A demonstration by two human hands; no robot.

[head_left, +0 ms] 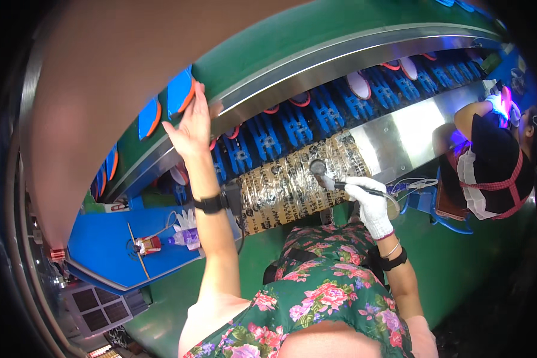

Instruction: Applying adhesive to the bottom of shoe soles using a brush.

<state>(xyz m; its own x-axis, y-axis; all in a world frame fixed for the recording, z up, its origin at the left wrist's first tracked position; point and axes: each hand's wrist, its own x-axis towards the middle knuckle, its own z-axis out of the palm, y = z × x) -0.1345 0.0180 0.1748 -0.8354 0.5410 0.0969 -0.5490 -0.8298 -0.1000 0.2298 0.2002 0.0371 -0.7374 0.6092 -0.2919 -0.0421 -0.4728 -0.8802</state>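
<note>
My left hand (191, 128), bare, reaches up to the raised green belt. Its fingers are stretched out and the thumb stands apart. The fingertips lie against the orange edge of a blue shoe piece (179, 92), but whether they press on it I cannot tell. In a white knitted glove, my right hand (369, 200) is closed round the dark handle of a brush (340, 184). The brush's head is over the tape-covered ledge (280, 200), beside a small round dark dish or cap (318, 167).
Blue racks (268, 140) carry pale soles (358, 85) along the lower line. More blue-and-orange pieces (150, 118) sit on the upper belt (268, 42). At left, a blue table (101, 238) bears a purple-labelled bottle (185, 238). A co-worker (495, 161) sits at right, holding a pink-lit piece.
</note>
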